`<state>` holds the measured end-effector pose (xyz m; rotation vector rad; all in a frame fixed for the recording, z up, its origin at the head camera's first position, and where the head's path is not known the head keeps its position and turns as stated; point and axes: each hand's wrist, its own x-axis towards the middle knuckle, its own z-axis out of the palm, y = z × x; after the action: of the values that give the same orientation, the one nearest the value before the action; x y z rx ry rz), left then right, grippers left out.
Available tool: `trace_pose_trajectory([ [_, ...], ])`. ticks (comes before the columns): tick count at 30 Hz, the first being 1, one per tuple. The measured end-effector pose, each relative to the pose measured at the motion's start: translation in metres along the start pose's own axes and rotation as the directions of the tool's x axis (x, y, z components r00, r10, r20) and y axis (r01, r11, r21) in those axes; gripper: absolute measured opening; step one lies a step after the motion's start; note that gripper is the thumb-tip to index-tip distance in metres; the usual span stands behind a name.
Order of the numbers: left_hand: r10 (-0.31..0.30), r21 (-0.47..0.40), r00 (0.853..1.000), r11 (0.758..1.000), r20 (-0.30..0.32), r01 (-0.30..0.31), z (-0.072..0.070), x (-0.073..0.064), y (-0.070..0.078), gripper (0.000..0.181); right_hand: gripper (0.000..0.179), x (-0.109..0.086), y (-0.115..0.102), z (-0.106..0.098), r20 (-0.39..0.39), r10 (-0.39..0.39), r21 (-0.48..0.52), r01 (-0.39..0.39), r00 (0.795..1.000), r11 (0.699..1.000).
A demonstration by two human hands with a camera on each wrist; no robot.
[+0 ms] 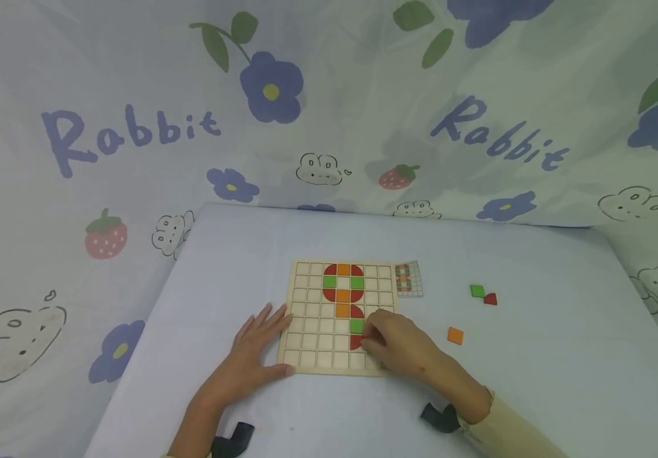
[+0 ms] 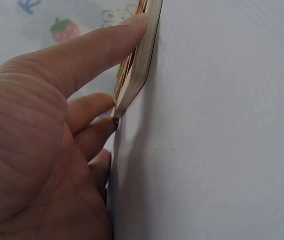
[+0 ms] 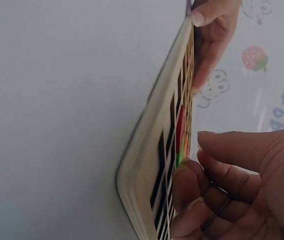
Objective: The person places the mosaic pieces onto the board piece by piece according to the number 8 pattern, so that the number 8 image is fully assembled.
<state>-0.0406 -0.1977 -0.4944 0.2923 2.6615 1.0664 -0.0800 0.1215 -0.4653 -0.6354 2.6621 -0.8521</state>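
A square wooden grid board (image 1: 310, 342) lies on the table. Red quarter-round, orange square and green square tiles fill part of its middle columns. My left hand (image 1: 256, 350) rests at the board's left edge, fingers spread, thumb at the near-left corner; the left wrist view shows the thumb (image 2: 102, 52) against the rim. Over the board's right side, my right hand (image 1: 403, 346) bends its fingers beside the lowest red tile (image 1: 355, 343). In the right wrist view its thumb and fingers (image 3: 185, 187) stand apart, with no tile visible between them; fingertips are close to the grid.
A small pattern card (image 1: 410, 280) lies against the board's upper right edge. Off to the right are a loose green square (image 1: 477, 291), a red quarter-round (image 1: 490, 299) touching or nearly touching it, and an orange square (image 1: 455, 336). A rabbit-print cloth (image 1: 317, 127) hangs behind the table.
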Motion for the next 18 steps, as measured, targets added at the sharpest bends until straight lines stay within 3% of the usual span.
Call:
trace_pose_trajectory([
  [11,0.004,0.008,1.000,1.000,0.001,-0.004,0.001,0.003,0.002,0.100,0.008,-0.027,0.023,-0.031,-0.058,0.039,0.012,-0.038,0.998,0.999],
  [18,-0.014,0.013,1.000,1.000,0.006,0.014,0.002,0.001,0.001,0.102,0.013,-0.050,0.046,-0.050,-0.149,0.121,-0.059,-0.131,0.981,0.990],
])
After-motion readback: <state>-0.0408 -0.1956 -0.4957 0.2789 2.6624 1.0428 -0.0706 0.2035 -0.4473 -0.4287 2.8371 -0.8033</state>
